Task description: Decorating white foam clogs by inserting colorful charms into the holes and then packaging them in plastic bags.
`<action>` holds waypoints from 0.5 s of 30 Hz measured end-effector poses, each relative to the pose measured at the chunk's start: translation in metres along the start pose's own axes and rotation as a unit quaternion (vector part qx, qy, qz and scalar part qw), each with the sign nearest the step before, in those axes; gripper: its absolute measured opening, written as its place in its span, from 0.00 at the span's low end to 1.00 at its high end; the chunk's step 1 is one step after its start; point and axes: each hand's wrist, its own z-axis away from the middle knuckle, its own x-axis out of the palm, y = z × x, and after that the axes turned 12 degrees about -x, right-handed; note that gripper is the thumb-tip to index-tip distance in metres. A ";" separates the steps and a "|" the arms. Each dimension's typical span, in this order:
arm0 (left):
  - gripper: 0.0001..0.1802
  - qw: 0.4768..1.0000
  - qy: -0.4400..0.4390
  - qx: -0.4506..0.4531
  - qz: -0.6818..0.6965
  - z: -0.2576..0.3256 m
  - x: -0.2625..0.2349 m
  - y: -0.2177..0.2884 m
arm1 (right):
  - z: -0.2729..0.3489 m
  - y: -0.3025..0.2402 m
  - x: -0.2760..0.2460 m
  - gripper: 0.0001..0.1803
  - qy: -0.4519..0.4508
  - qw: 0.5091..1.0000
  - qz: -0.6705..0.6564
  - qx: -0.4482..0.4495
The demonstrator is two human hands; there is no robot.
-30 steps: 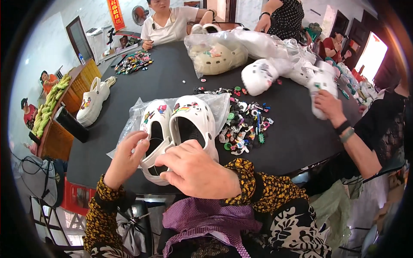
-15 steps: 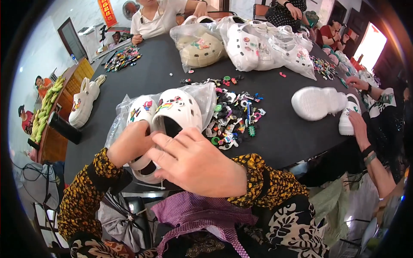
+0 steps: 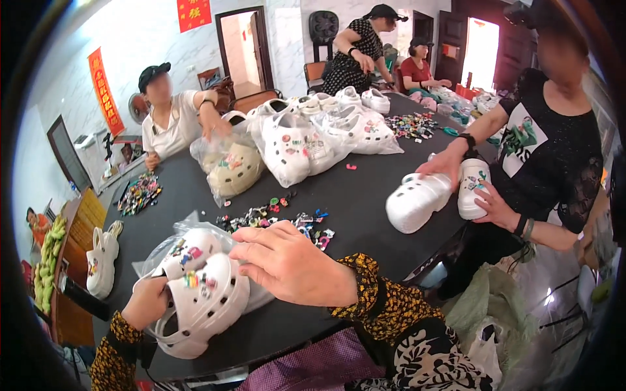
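A pair of white clogs [image 3: 210,296] with colourful charms on their uppers is held tilted at the table's near left. My left hand [image 3: 145,305] is closed around the clogs at their heel openings. A clear plastic bag [image 3: 171,236] lies loosely behind and around them. My right hand [image 3: 293,264] hovers just right of the clogs, its bent fingers somewhat apart and its fingertips close to the bag's edge. I see nothing held in it. Beyond that hand lies a pile of small colourful shoe charms [image 3: 313,228], partly hidden by it.
Bagged clogs [image 3: 293,156] stand at the table's far middle, a co-worker's hand on one bag. Another co-worker at right handles white clogs [image 3: 417,202]. One white clog [image 3: 101,264] and a black cylinder [image 3: 81,296] are at left. More charms [image 3: 138,194] lie far left.
My view has swung up and right. The clogs are now tilted with soles toward me, and my right hand has moved off them to their right. The right co-worker has taken up a second clog.
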 end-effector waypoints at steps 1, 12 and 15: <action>0.07 0.999 0.017 0.023 0.026 0.000 0.000 -0.001 | -0.003 0.001 -0.001 0.15 0.005 1.000 -0.011 0.000; 0.20 0.977 0.214 0.013 -0.021 0.054 0.012 0.050 | -0.016 0.015 0.021 0.10 0.042 0.997 -0.066 0.008; 0.14 0.970 0.227 -0.032 0.078 0.070 0.023 0.058 | -0.024 0.028 0.032 0.09 0.070 0.987 -0.139 0.027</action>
